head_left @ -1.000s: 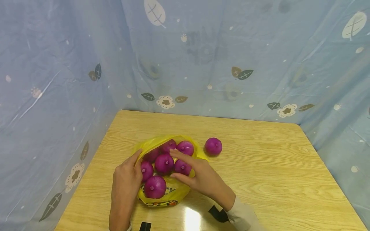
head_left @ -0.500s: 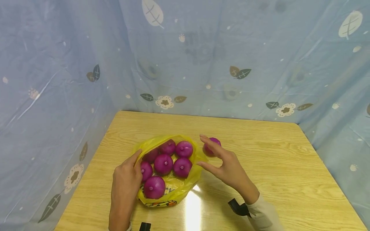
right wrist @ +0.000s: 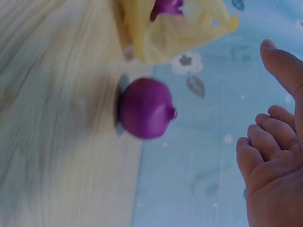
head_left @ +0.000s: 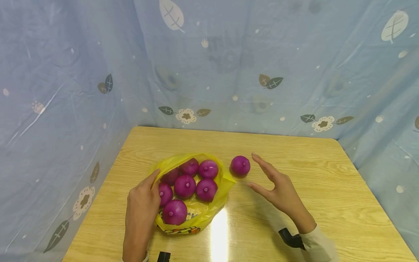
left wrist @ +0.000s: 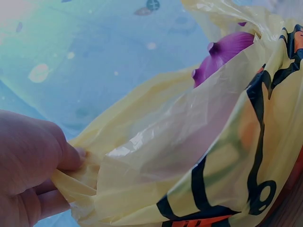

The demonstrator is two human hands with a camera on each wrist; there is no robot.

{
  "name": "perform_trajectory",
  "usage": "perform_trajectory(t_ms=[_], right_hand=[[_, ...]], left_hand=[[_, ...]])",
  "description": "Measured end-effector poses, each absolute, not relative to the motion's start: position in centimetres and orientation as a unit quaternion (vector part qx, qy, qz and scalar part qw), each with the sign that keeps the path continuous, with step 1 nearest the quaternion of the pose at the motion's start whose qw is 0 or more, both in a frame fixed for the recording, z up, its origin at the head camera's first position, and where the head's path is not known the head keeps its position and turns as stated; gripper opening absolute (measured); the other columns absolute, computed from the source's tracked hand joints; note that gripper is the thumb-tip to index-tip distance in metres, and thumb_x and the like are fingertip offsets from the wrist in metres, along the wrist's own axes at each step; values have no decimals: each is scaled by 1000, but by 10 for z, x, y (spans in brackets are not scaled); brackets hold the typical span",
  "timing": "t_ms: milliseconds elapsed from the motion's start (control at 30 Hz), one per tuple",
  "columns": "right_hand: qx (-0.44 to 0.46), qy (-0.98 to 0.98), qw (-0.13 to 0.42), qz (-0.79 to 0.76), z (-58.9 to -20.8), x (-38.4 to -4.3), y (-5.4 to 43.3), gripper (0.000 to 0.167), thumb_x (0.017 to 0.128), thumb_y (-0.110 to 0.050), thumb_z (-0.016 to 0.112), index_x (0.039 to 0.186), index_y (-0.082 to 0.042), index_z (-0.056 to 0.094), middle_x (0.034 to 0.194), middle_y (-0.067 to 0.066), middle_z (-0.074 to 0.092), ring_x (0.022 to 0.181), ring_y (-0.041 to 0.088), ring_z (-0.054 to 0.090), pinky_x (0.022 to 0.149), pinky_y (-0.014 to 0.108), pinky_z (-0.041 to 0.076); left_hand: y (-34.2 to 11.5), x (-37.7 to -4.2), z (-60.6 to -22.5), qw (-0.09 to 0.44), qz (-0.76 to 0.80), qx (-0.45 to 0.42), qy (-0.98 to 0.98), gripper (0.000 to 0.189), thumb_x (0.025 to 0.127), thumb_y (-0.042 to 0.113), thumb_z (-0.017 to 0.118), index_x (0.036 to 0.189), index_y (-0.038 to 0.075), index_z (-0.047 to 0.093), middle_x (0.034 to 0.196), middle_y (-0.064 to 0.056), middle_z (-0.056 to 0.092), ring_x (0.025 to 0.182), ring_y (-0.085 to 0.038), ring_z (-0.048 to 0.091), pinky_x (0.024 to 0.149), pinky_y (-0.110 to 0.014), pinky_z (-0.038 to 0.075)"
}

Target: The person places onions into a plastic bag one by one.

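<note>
A yellow plastic bag lies open on the table with several purple onions inside. My left hand pinches the left edge of its mouth between thumb and fingers; the left wrist view shows the thin film stretched from that hand. One loose purple onion sits on the table just right of the bag. To the right of this onion, my right hand is held with thumb and fingers spread, holding nothing. In the right wrist view a gap separates the onion from the hand.
The wooden table extends to the right of the right hand. A blue patterned curtain hangs behind and along both sides. Black straps show near the wrists, and a bright reflection lies in front of the bag.
My right hand has moved from over the bag, rightward past the loose onion, to its right side. The left hand keeps its grip on the bag's edge.
</note>
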State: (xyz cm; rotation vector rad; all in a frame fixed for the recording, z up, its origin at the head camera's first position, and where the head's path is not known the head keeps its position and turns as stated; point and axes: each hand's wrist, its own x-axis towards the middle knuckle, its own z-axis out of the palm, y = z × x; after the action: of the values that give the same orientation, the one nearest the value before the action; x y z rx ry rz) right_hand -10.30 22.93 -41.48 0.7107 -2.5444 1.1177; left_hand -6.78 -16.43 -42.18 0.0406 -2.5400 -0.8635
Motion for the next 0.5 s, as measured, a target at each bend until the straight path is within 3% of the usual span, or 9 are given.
perform_trajectory(t_ms=[200,500], right_hand=[[215,-894,127,373,-415,-100,248,89,89,-15,88,164,-23,42,166,-1,45,144,28,50,110,12,36],[181,-903,101,377,-425,-103,266,95,89,-22,88,167,-31,34,169,-5,38,149,6,39,111,9,32]], left_hand=[[-164,-68,-422,229,-310,14,-923,36,100,-3,65,135,2,71,118,-24,76,82,-29,72,65,-43,59],[-164,-68,-420,220,-311,21,-924,37,100,-2,65,136,2,70,121,-24,75,87,-31,74,68,-45,60]])
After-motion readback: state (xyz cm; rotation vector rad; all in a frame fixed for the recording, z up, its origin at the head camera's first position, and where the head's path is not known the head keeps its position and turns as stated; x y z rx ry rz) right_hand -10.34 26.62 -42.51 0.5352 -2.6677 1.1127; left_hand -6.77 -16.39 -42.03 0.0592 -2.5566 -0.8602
